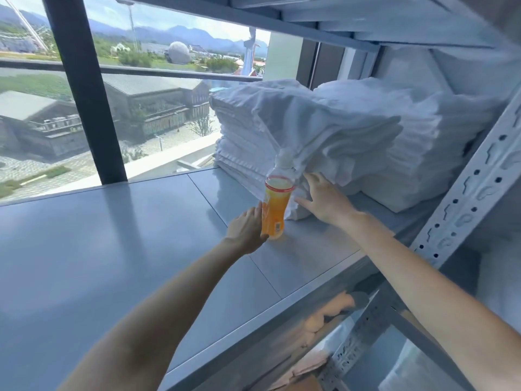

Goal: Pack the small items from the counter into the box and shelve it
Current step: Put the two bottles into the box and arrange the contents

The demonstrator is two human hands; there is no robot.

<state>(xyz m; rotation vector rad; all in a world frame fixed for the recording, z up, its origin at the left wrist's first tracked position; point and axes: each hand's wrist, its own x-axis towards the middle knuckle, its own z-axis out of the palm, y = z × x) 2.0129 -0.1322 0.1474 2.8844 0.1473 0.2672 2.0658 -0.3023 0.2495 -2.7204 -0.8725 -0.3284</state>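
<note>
At the far left a big window [158,88] looks out over rooftops and hills, and in front of it runs the grey shelf [112,235], a broad flat board with bare space that would suit setting something down. Towards the middle, the left hand [246,228] reaches in from below and wraps round the lower part of the orange bottle [275,210], with the thumb curled across the front near the base and the fingers behind. I judge this a steadying or lifting grip, since the bottle stands upright on the shelf and leans close to the linen. Its white cap sits right under a drooping fold of cloth, so it looks to have been tucked hard against the pile. Just to the right, the right hand [324,198] is spread wide and flat, fingertips pressing on the lower folds of the towels [318,128]. It holds nothing, and probably keeps the stack from shifting while the bottle comes away. A second stack [428,142] sits beside the first, touching it. At the far right a white perforated post [468,184] carries the shelving. No box shows clearly. Brown, blurred shapes lie on the lower shelf [324,317], but I cannot tell what they are.
</note>
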